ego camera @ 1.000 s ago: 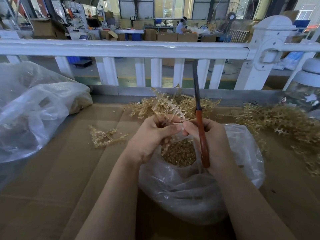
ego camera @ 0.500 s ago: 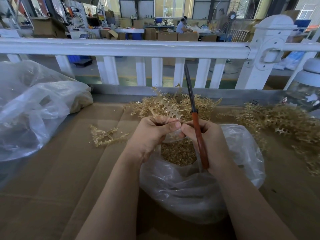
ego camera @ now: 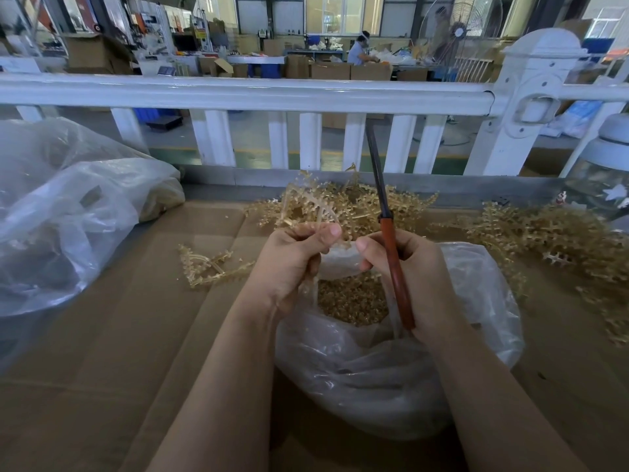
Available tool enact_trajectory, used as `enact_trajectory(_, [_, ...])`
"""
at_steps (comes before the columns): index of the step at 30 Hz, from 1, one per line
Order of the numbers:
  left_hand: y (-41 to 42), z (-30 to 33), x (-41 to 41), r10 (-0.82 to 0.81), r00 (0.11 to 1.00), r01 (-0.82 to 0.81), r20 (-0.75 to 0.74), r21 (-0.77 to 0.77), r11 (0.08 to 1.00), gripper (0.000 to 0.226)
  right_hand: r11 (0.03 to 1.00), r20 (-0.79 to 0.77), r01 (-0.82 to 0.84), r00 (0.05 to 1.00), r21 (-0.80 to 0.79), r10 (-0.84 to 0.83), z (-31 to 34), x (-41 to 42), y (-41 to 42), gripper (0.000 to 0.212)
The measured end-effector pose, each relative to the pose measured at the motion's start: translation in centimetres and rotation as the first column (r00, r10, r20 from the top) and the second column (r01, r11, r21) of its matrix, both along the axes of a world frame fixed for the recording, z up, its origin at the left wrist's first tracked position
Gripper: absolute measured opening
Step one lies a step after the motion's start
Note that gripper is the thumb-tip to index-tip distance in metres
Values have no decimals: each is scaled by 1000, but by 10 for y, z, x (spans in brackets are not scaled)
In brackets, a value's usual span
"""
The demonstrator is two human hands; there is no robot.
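The left hand [ego camera: 292,264] pinches a gold plastic sprue [ego camera: 306,207] just above the open clear bag [ego camera: 391,369] of gold bits. The right hand [ego camera: 422,284] grips a red-handled tool [ego camera: 391,264], blade up. Sprue piles [ego camera: 544,240] crowd behind and to the right. 1 loose sprue [ego camera: 211,267] lies left, near a large plastic bag [ego camera: 68,216].

1. Your left hand [ego camera: 289,264] and its forearm, lower middle of the frame, are bare right to the edge.
2. Your right hand [ego camera: 418,281] and its forearm, lower right, are likewise bare.
3. Your thumbnails are short and plain.
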State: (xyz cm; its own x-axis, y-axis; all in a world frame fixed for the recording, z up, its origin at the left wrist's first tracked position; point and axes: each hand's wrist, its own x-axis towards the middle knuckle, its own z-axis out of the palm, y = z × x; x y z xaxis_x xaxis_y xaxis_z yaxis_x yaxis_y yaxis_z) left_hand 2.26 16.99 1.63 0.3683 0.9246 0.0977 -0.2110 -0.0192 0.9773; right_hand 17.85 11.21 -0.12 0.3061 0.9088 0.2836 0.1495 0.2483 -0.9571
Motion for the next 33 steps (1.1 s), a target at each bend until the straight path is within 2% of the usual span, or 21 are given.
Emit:
enact_trajectory(2, [2, -1, -1, 42, 999, -41, 21, -35, 999, 20, 997, 111, 73, 991, -28, -70, 1, 1, 0, 21])
enact_trajectory(7, [2, -1, -2, -7, 998, 8, 64, -21, 1000, 17, 982, 384, 182, 912, -57, -147, -2, 3, 0, 34])
enact_trajectory(11, [4, -1, -2, -7, 994, 7, 109, 5, 1000, 25, 972, 479, 222, 863, -73, -161, -5, 5, -1, 53])
enact_trajectory(15, [4, 0, -2, 36, 987, -41, 160, 27, 999, 18, 971, 551, 226, 821, -73, -150, -4, 3, -3, 65])
enact_trajectory(20, [4, 0, 0, 66, 977, -67, 201, -3, 998, 18, 968, 659, 249, 732, -20, -174, -7, 1, -5, 42])
enact_trajectory(28, [7, -2, 0, 92, 969, -90, 229, -20, 996, 16, 963, 714, 262, 662, 67, -229, -8, -1, -4, 50])
enact_trajectory(33, [5, -2, 1, 81, 969, -80, 233, -11, 997, 12, 949, 719, 289, 632, 126, -288, -7, -4, -6, 45])
